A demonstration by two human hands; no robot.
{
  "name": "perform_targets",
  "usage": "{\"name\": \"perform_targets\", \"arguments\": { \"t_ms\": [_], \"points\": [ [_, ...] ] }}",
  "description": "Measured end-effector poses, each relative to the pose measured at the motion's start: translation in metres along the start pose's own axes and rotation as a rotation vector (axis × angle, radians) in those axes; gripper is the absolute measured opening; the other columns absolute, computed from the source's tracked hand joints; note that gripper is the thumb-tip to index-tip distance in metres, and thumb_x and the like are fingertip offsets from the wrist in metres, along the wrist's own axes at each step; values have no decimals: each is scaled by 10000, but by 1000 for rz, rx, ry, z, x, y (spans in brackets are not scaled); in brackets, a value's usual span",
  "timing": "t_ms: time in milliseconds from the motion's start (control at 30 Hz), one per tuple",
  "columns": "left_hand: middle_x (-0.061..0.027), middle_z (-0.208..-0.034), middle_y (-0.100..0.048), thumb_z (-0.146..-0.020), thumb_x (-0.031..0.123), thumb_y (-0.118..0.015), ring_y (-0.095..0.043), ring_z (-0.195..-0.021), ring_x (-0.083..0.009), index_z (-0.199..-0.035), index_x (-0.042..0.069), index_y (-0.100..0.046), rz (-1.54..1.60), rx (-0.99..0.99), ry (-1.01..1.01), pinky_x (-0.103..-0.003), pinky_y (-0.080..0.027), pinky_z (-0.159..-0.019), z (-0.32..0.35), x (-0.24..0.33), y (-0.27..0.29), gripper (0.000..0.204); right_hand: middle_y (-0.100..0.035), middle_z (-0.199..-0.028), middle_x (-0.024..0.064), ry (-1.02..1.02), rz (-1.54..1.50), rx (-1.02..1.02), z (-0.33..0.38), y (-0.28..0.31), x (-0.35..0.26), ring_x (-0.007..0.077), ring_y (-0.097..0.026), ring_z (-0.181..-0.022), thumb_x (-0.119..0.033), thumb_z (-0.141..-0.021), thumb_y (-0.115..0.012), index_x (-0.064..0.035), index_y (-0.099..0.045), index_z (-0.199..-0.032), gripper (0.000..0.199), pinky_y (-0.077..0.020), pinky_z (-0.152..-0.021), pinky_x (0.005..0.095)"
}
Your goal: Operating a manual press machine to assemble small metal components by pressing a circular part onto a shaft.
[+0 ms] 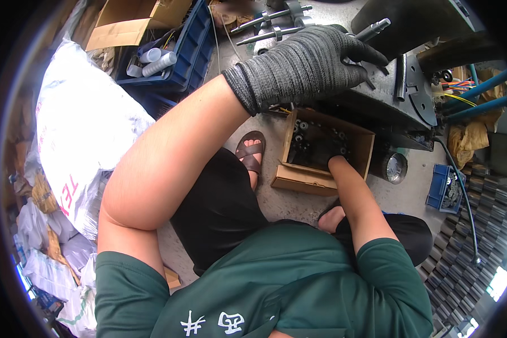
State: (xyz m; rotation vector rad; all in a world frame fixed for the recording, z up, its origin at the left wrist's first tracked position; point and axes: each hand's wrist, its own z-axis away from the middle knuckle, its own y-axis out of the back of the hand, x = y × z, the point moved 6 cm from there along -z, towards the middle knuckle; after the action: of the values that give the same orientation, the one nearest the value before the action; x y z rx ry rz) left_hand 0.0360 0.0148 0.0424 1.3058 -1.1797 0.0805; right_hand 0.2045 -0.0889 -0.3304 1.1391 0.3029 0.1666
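Observation:
My left hand point(298, 69), in a grey knitted glove with dark fingertips, is stretched out over the metal workbench. Its fingers are curled around a metal shaft point(374, 30), whose stepped end sticks out past the knuckles. The rest of that shaft is hidden under the glove. Lower down, my right hand point(328, 153) reaches into a cardboard box point(359, 137) of small dark and metallic ring-shaped parts point(299, 127). It blends into the dark contents, so its fingers cannot be made out. Two more metal shafts with collars point(265, 20) lie beyond my left hand.
At left are a large white sack point(84, 121) and a blue crate point(188, 53) with white cylindrical pieces. A metal can point(396, 167), a small blue bin point(446, 188) and a hanging black cable point(466, 197) are at right. Stacked metal rods point(462, 248) lie beyond my right knee.

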Motion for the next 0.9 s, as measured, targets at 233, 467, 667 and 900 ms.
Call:
{"name": "perform_targets", "arguments": {
  "t_ms": [233, 467, 667, 900],
  "points": [
    [-111, -939, -672, -955, 283, -661, -671, -820, -182, -1368, 253, -665, 53, -20, -67, -349, -560, -805, -7, 0, -4, 414, -539, -1475, 188, -18, -88, -252, -3, -34, 12, 311, -468, -1397, -506, -897, -587, -73, -564, -1434, 690, -327, -1184, 414],
    [-130, -1025, -657, -945, 341, -629, -684, -973, -237, -1393, 369, -624, 17, -129, -49, -388, -558, -907, -12, -10, -24, 449, -526, -1486, 192, 2, -84, -274, -15, -42, 17, 311, -466, -1402, -500, -906, -585, -92, -545, -1452, 684, -334, -1183, 414],
    [-123, -1018, -656, -943, 313, -626, -690, -891, -216, -1395, 364, -620, 37, -137, 19, -375, -569, -888, -17, -9, -23, 455, -515, -1496, 194, 17, -114, -391, 1, -56, 28, 312, -464, -1406, -495, -913, -583, -108, -528, -1468, 680, -339, -1181, 415],
    [-143, -1029, -631, -941, 251, -624, -684, -923, -228, -1404, 337, -615, -42, -124, 31, -397, -568, -924, -21, 0, -22, 471, -502, -1508, 197, 14, -66, -244, -9, -52, 23, 312, -462, -1410, -489, -921, -581, -127, -508, -1487, 676, -346, -1180, 415]
  ]
}}
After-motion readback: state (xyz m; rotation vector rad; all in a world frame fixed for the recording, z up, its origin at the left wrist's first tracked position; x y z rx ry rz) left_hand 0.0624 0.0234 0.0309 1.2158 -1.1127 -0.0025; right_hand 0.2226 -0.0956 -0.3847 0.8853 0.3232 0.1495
